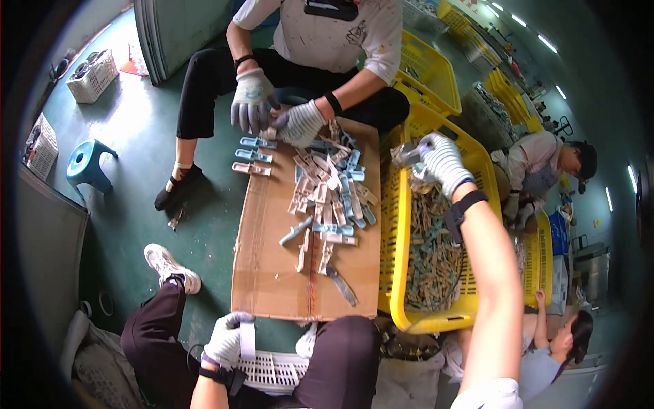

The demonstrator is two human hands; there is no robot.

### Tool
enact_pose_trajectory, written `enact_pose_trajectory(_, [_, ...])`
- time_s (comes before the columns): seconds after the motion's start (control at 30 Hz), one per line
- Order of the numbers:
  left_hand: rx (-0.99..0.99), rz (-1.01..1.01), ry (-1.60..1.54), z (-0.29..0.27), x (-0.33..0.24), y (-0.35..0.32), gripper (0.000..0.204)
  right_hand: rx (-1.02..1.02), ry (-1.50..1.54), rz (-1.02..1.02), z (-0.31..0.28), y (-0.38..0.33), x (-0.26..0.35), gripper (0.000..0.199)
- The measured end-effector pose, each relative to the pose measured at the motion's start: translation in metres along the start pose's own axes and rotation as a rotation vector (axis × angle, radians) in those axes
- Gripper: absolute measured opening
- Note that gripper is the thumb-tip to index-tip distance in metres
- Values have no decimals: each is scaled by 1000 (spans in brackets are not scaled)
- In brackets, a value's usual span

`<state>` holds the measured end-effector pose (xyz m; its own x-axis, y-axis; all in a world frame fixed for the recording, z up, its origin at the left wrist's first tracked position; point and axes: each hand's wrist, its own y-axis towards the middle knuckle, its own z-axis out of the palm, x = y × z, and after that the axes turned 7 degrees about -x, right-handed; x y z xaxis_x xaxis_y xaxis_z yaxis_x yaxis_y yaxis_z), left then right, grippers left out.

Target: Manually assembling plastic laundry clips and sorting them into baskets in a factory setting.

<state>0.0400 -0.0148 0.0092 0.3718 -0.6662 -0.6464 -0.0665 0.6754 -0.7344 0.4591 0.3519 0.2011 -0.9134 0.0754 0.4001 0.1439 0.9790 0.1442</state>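
Note:
My gloved left hand point(225, 339) is closed around a pale flat strip point(247, 339) at the cardboard's near left corner, above a white plastic basket. To the right, my gloved right hand point(444, 162) reaches over a yellow crate point(400, 273) with its fingers closed on a greyish, shiny bundle point(407, 155) that I cannot make out. Many small brown and greenish pieces point(432, 252) fill the crate. On the cardboard point(269, 273) lies a heap of pink and blue plastic clips point(334, 177), with a knife point(340, 286) near them. Three clips point(252, 155) sit apart at the far left edge.
Across the cardboard, a co-worker's gloved hands point(276, 116) work together over a clip. More yellow crates point(429, 68) stand at the far right, with other people beyond. A blue stool point(90, 165) and white baskets point(92, 76) are on the left floor.

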Motion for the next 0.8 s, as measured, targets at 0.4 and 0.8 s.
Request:
enact_pose_trajectory(0.4, [82,55,118,-9,-4,9,18,7,-197,118,108,58,-7,29])
enact_pose_trajectory(0.8, [86,125,169,-10,2,11,27,-2,96,104,125,27,-14,54])
